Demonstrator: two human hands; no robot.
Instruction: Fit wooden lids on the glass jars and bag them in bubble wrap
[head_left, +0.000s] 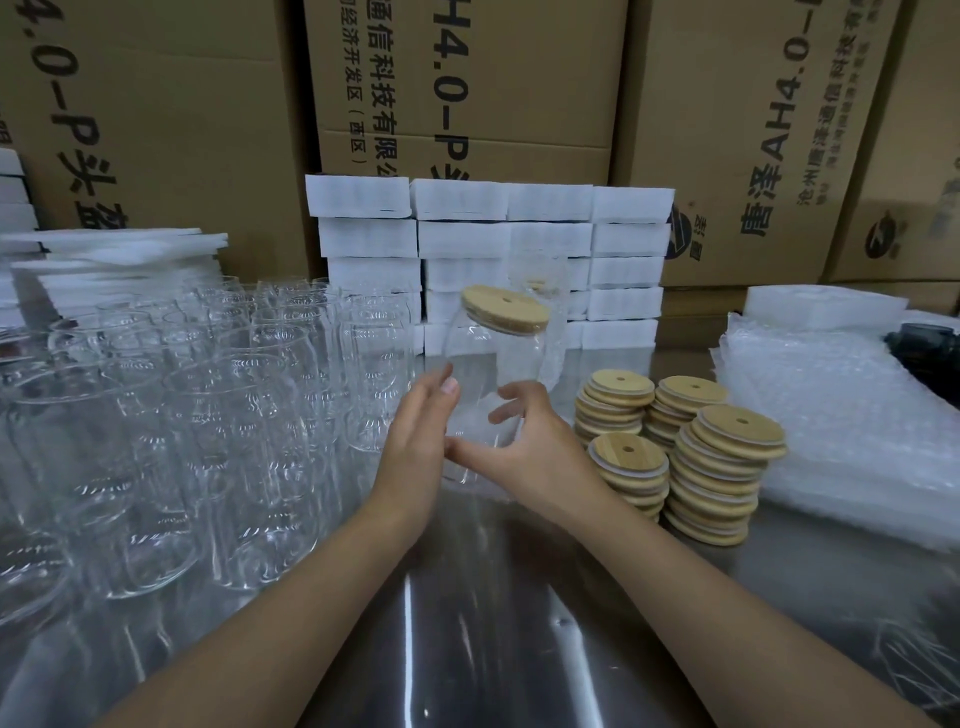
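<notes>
Above the steel table (467, 597), the jar (475, 374) with its wooden lid (505, 310) is held kinda tilted: gripped by the right hand (530, 452), fingers curled round, and pressed by the left hand (415, 447), fingers straight.

- One lidded glass jar (470, 374), with my two hands on it: left hand (415, 441) and right hand (530, 447).
- One wooden lid (505, 310) on that jar, with one hole in it.
- One more jar in a bubble-wrap bag (550, 332) behind it.
- Four stacks of wooden lids (727, 467) on the bench (493, 597); I can't count the lids in each.
- Open glass jars (234, 415) to my left: well over a dozen, too crowded to count exactly.
- White foam packs (631, 239): four columns, the rightmost five high.
- One heap of bubble-wrap bags (831, 415).
- At least four cardboard cartons (156, 104) along the back.
</notes>
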